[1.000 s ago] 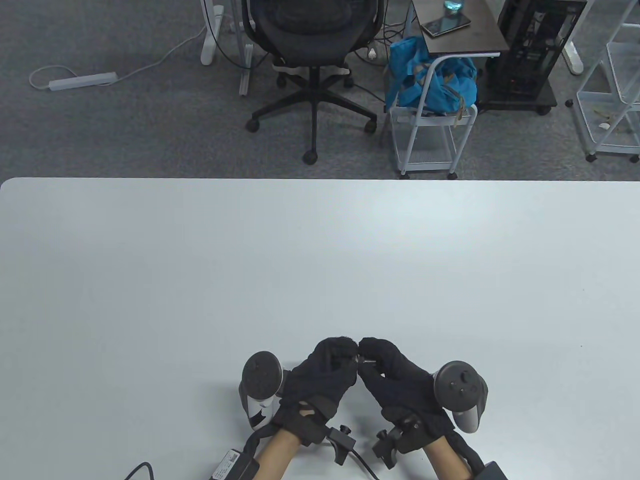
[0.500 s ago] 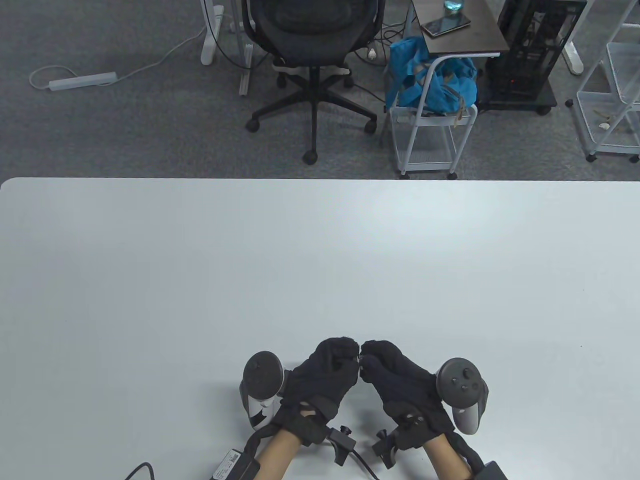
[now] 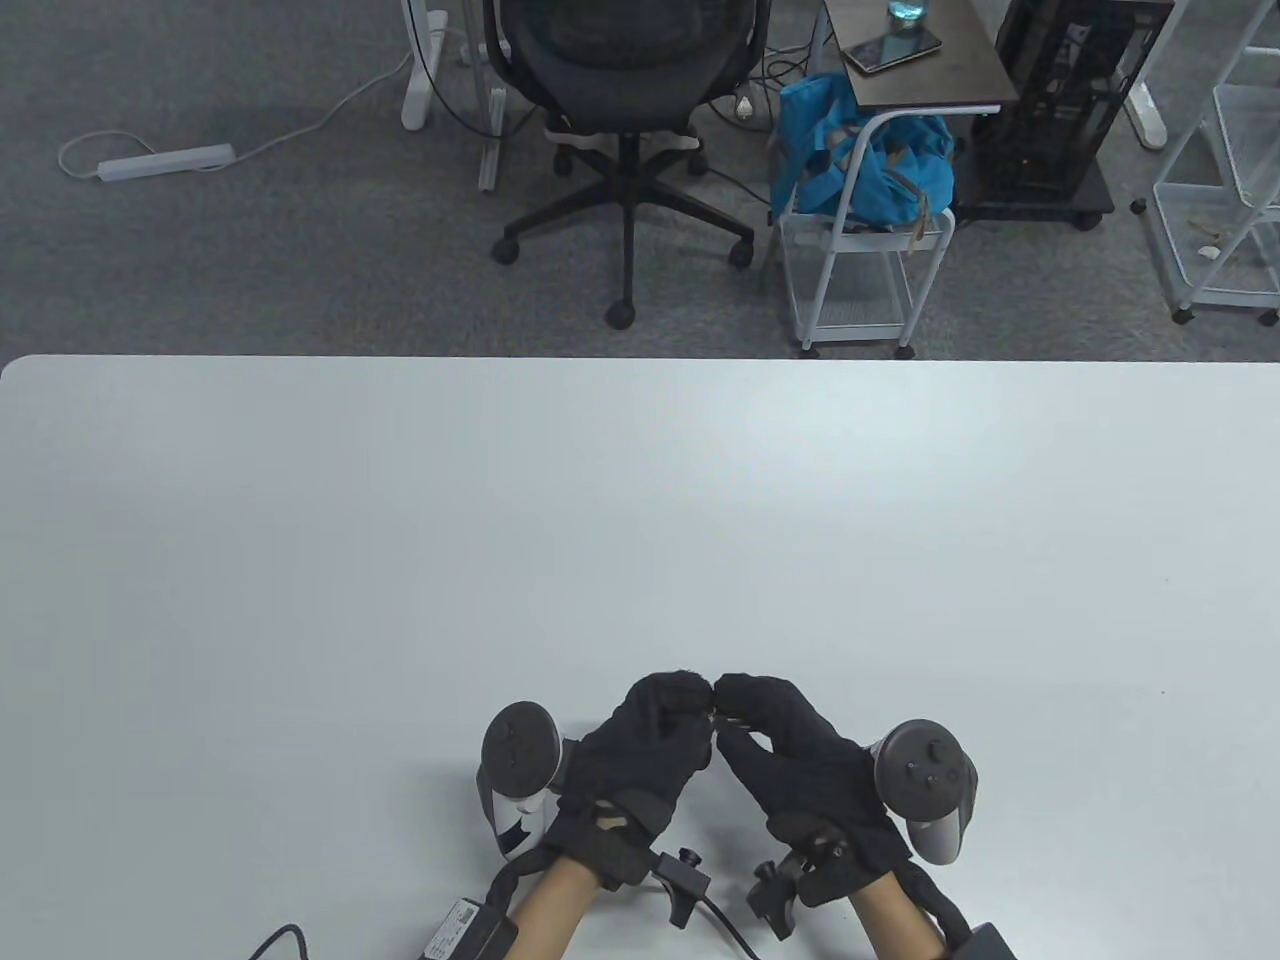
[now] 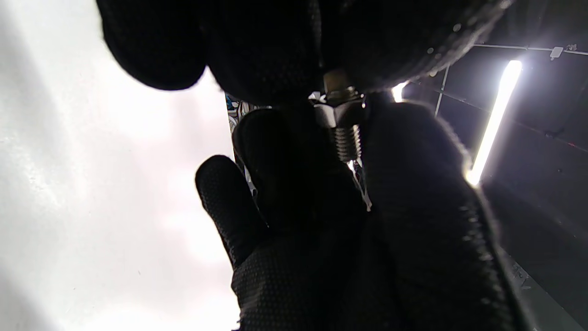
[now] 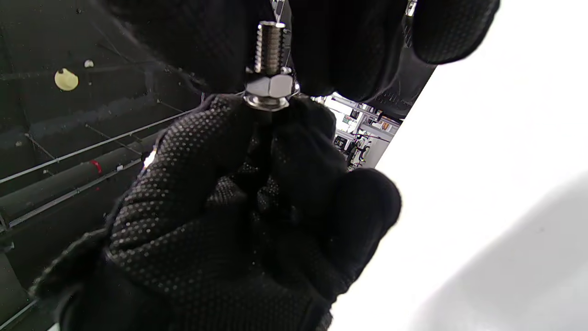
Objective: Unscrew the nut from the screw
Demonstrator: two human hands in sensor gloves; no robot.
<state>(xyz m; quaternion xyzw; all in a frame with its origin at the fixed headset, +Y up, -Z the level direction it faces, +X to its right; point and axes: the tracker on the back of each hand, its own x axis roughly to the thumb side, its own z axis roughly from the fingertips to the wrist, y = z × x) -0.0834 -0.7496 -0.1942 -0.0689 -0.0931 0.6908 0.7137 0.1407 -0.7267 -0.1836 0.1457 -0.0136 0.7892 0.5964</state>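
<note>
Clamping left hand (image 3: 650, 745) grip on screw (image 5: 271, 41) beside nut (image 5: 268, 89), right hand (image 3: 795, 755) grip on nut. Best holding screw steady, twisting nut only.

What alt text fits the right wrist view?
Close-up of two black-gloved hands holding a threaded steel screw with a hex nut still on it. The left hand fills the lower frame, fingertips at the nut; the right hand hangs from the top around the threaded end, white table behind.

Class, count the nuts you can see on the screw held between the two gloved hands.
1. The nut sits partway along the screw, pinched between the left hand and right hand. Fingers may hide another.
</note>
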